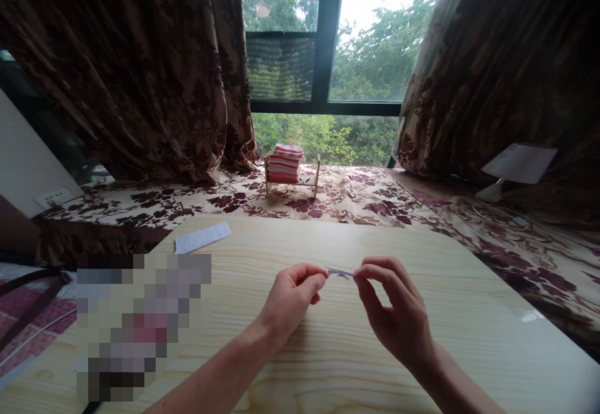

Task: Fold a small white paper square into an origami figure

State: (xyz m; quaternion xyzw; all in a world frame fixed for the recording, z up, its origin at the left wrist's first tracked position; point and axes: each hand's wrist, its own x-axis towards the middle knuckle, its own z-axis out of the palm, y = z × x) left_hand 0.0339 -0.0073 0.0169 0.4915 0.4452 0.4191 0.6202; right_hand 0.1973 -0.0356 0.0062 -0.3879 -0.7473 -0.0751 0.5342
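Observation:
Above the middle of the table, a thin purplish strip (pixel 341 272) with narrow pointed parts spans the gap between my two hands. It looks like folded paper, but it is too small to be sure. My left hand (pixel 296 298) pinches its left end between thumb and forefinger, the other fingers curled in. At the right end, my right hand (pixel 396 304) grips it with thumb and fingertips. Both hands hover over the pale wood-grain table (pixel 300 370). The fingers hide the strip's ends.
A flat white paper strip with printed lines (pixel 202 237) lies at the table's back left. Left of my arm, a pixelated patch hides something. Behind, on a floral cloth, stand a small wooden rack (pixel 318 176) with folded red-and-white cloths (pixel 285 164) and a white lamp (pixel 519 162).

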